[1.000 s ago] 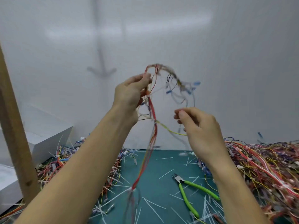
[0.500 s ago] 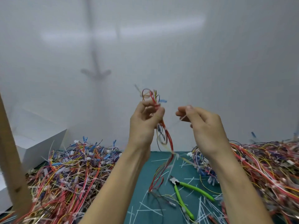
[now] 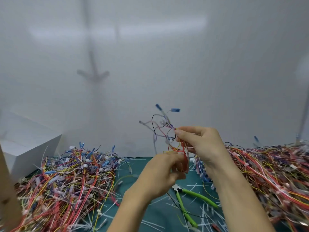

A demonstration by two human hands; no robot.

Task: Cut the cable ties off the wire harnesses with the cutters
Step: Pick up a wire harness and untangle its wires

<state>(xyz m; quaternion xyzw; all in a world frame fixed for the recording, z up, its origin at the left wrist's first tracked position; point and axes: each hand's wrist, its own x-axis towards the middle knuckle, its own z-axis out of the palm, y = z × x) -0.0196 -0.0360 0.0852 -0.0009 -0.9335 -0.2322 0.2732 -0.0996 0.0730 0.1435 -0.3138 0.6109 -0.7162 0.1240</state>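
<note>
Above the green surface [image 3: 160, 213], one small wire harness [image 3: 167, 131] is up in the air between both hands. The right hand [image 3: 200, 143] pinches its top bunch, and the left hand [image 3: 160, 173] curls round the red and orange strands lower down. The cutters [image 3: 185, 203] lie on the surface just below, nobody touching them. Likely trouble: the ties are tiny and buried among thin wires, so a rushed snip could nick a wire instead. Dangling ends could also catch on the right pile [image 3: 267, 173].

Before us, a green mat [image 3: 197, 181] carries wire harnesses in a left heap [image 3: 66, 181] and a right heap [image 3: 267, 173]. Between them, near us, green-handled cutters [image 3: 182, 205] lie among scattered cut cable ties [image 3: 203, 213]. A white box [image 3: 25, 148] stands far left.
</note>
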